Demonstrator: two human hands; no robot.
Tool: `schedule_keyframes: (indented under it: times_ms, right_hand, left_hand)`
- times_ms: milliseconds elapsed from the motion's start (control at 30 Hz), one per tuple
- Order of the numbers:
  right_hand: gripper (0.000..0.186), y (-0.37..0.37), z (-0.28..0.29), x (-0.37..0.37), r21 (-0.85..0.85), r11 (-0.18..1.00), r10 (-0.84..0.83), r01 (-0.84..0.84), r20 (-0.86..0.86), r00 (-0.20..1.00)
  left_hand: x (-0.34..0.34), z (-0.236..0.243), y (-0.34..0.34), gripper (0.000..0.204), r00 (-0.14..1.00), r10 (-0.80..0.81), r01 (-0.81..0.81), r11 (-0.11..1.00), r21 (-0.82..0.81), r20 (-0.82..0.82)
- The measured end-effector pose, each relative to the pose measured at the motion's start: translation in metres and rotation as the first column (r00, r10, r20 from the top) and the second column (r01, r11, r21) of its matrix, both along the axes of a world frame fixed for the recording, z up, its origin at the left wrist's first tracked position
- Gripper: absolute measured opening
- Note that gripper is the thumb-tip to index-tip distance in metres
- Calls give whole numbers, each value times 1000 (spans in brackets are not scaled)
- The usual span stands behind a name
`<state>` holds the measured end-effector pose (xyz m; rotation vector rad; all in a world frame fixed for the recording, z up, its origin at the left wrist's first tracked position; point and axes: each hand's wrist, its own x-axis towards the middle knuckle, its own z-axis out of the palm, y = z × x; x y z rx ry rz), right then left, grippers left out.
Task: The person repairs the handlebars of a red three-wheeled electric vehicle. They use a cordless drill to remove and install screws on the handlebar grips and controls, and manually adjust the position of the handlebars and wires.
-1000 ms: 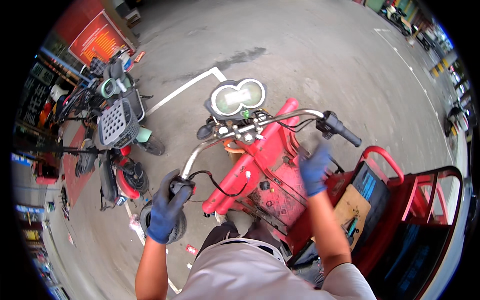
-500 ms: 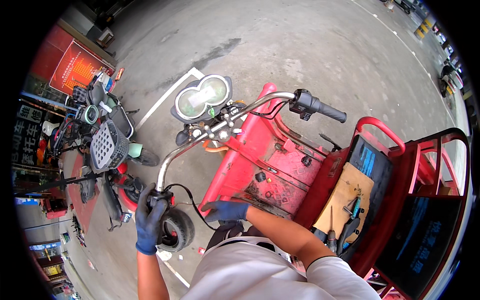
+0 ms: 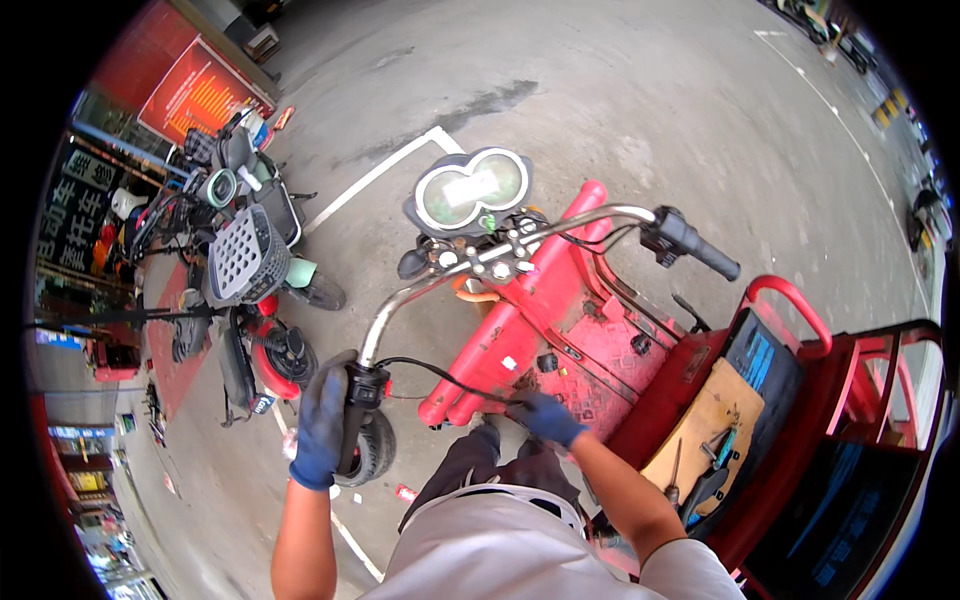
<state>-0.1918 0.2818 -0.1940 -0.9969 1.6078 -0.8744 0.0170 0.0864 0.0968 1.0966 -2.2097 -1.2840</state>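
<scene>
A chrome handlebar (image 3: 405, 297) crosses the front of a red cargo tricycle (image 3: 490, 350). My left hand (image 3: 320, 430), in a grey-blue work glove, is closed round the black grip at the bar's left end, beside the switch housing (image 3: 368, 387). From that housing a black cable (image 3: 440, 371) runs to the right. Its far part meets the fingers of my right hand (image 3: 549, 416), gloved alike, which pinch it above the red footwell. A twin-dial instrument cluster (image 3: 472, 192) sits ahead of the bar. The right grip (image 3: 708, 256) is untouched.
On the tricycle's seat, to the right, a cardboard sheet (image 3: 700, 425) carries a screwdriver (image 3: 675, 475) and other tools. A scooter with a grey basket (image 3: 245, 258) stands at the left, near more parked vehicles. A loose-looking black wheel (image 3: 372, 450) shows below my left hand.
My right hand has moved right from near the frame's edge, and the cable is now drawn out toward it. My left hand has shifted along the left grip. The view has turned somewhat.
</scene>
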Motion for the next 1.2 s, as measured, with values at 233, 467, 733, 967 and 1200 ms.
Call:
schedule_keyframes:
  times_ms: [233,467,733,967,1200]
  right_hand:
    - [17,-41,81,-70,99,851,-514,516,360,778]
    - [23,-139,142,49,-394,916,-79,-79,-368,926]
    - [29,-145,130,76,-384,908,-220,170,-89,971]
    - [25,-73,85,20,-90,884,-467,458,-133,874]
    - [20,-80,44,-14,-169,779,-604,603,53,795]
  left_hand:
    - [-7,-77,-105,37,998,-49,65,622,780,-44]
    - [-42,-173,-151,44,798,-563,541,509,670,-216]
    - [-82,-91,-170,35,940,-338,221,703,676,45]
    - [-136,-77,-174,28,826,-531,504,846,172,191]
    - [-185,-80,-149,27,659,-583,751,546,-371,475]
